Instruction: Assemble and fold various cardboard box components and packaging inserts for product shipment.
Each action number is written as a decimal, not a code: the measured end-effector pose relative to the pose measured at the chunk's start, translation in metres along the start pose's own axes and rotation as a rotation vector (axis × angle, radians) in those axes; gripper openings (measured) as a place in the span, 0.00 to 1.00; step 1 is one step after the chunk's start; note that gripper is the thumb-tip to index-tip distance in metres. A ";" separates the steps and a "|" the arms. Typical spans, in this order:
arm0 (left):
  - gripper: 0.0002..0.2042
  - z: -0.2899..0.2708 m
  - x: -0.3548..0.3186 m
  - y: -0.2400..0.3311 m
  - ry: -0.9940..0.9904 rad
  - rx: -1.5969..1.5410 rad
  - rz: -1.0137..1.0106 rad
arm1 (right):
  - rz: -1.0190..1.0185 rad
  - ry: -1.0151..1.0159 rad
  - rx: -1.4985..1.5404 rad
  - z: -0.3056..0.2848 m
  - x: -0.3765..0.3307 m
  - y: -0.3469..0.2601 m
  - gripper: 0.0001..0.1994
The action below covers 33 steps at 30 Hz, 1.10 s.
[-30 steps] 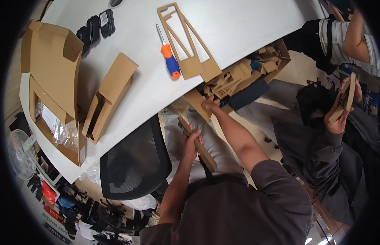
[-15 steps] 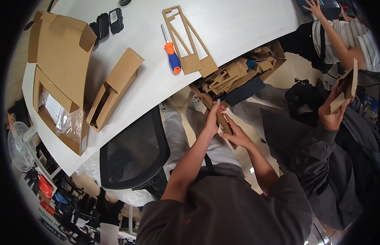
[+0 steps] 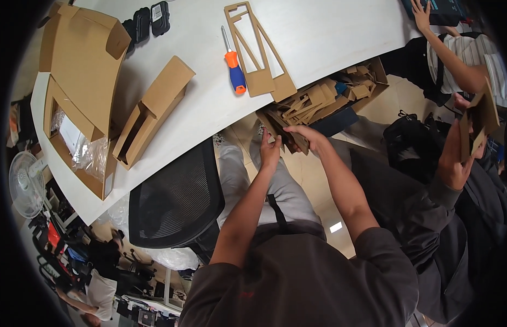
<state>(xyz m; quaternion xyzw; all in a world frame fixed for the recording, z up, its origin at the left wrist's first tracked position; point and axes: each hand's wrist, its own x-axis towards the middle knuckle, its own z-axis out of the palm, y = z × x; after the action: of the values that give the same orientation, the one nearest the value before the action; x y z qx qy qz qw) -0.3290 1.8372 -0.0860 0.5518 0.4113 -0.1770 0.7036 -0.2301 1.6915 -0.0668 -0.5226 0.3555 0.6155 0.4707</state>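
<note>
My left hand (image 3: 270,151) and my right hand (image 3: 312,138) are side by side at the near end of an open cardboard box (image 3: 377,74) full of cardboard scraps (image 3: 313,101). Between them is a folded brown cardboard piece (image 3: 300,143). My right hand is closed over its right side, thumb and fingers bent round the edge. On the left, my left hand pinches cardboard between its upright fingers and thumb; whether this is the same piece or the box's end flap is hard to make out.
On the white table (image 3: 210,82) lie a screwdriver (image 3: 234,71), a flat cardboard frame (image 3: 259,82), a narrow cardboard box (image 3: 155,109) and a large open carton (image 3: 82,65). A mesh chair (image 3: 177,201) stands at left. At right, another person's hand (image 3: 455,158) holds folded cardboard.
Both my hands have moved up toward the scrap box, and the cardboard has turned and lowered to its near end. The neighbour's cardboard has shifted slightly right and down.
</note>
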 end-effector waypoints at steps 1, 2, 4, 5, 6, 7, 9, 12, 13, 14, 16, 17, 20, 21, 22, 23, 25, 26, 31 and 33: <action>0.35 0.002 0.002 -0.001 -0.006 0.019 -0.004 | -0.023 -0.055 0.003 -0.002 0.008 -0.007 0.24; 0.36 0.004 0.006 -0.004 -0.026 0.027 0.016 | -0.009 -0.063 0.040 -0.004 0.014 -0.014 0.23; 0.33 0.007 0.018 -0.012 0.014 0.089 0.030 | 0.115 -0.029 0.108 -0.008 0.025 -0.032 0.22; 0.31 0.007 0.025 -0.017 0.012 0.153 0.011 | 0.100 -0.085 0.130 -0.007 0.027 -0.037 0.22; 0.31 0.006 0.032 -0.021 0.042 0.142 0.057 | 0.133 -0.029 0.130 -0.005 0.029 -0.043 0.21; 0.27 0.004 0.036 -0.025 0.019 0.183 0.084 | 0.170 0.053 0.108 -0.003 0.029 -0.045 0.21; 0.24 0.001 0.041 -0.031 0.000 0.224 0.110 | 0.161 0.038 0.025 0.001 0.025 -0.047 0.23; 0.20 -0.004 0.033 -0.035 0.080 0.475 0.145 | 0.135 0.051 -0.117 0.006 0.012 -0.036 0.24; 0.20 -0.006 0.028 -0.035 0.070 0.445 0.144 | 0.131 0.107 -0.189 0.008 0.010 -0.036 0.24; 0.20 -0.007 0.025 -0.034 0.042 0.416 0.135 | 0.137 0.145 -0.213 0.012 0.012 -0.036 0.22; 0.20 -0.006 0.024 -0.030 0.055 0.432 0.116 | 0.142 0.108 -0.199 0.019 0.019 -0.040 0.22; 0.19 -0.005 0.024 -0.028 0.023 0.440 0.069 | 0.138 0.111 -0.210 0.022 0.024 -0.040 0.21; 0.18 -0.002 0.028 -0.021 -0.041 0.515 0.119 | 0.133 0.090 -0.157 0.028 0.051 -0.045 0.17; 0.18 -0.003 0.029 -0.021 -0.005 0.525 0.130 | 0.119 0.049 -0.129 0.031 0.062 -0.044 0.17; 0.17 -0.003 0.030 -0.021 -0.003 0.511 0.119 | 0.112 0.082 -0.070 0.035 0.075 -0.043 0.17; 0.15 -0.004 0.029 -0.023 -0.007 0.483 0.125 | 0.105 0.148 -0.031 0.036 0.086 -0.040 0.17; 0.13 -0.008 0.030 -0.028 0.023 0.562 0.212 | 0.068 0.153 -0.063 0.029 0.101 -0.038 0.17; 0.13 -0.009 0.030 -0.032 0.011 0.518 0.230 | 0.078 0.126 -0.118 0.026 0.108 -0.039 0.17; 0.15 -0.016 0.039 -0.044 -0.018 0.404 0.269 | -0.029 0.182 0.033 0.023 0.105 -0.035 0.22; 0.13 -0.017 0.039 -0.042 -0.016 0.340 0.266 | -0.045 0.150 0.018 0.028 0.088 -0.023 0.24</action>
<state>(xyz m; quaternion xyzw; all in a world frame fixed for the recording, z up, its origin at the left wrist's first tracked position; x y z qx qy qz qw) -0.3417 1.8475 -0.1431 0.7106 0.2934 -0.1536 0.6208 -0.2178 1.7428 -0.1459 -0.5712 0.3834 0.5605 0.4611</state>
